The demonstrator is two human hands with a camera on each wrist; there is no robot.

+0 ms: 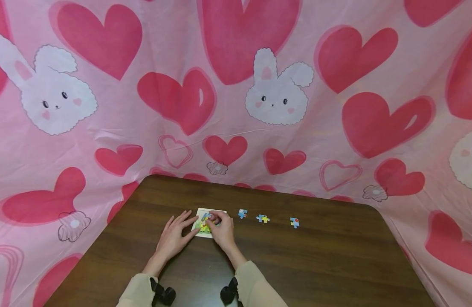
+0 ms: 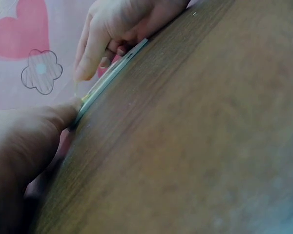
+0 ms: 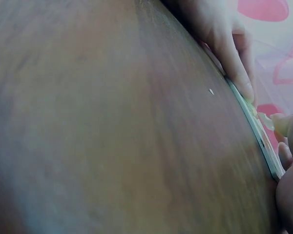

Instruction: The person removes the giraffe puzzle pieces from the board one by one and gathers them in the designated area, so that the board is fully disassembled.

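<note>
A small jigsaw puzzle board (image 1: 203, 235) with a white border and a yellow, green and blue picture lies flat on the table. My left hand (image 1: 173, 236) is spread at its left side, fingers fairly straight, the thumb resting on the border. Over the board's right part, my right hand (image 1: 223, 230) pinches a puzzle piece (image 3: 266, 120) between thumb and fingers; the piece stands tilted against the board in the right wrist view. The right fingers hide part of the picture. The left wrist view shows the board's thin edge (image 2: 107, 80) between both hands.
Three loose puzzle pieces lie right of the board: a blue one (image 1: 242, 213), a yellow-and-blue one (image 1: 263, 218) and, farther off, a blue one with a red spot (image 1: 294, 222). Behind the brown table (image 1: 335, 256) hangs a pink curtain (image 1: 232, 115) with hearts and rabbits.
</note>
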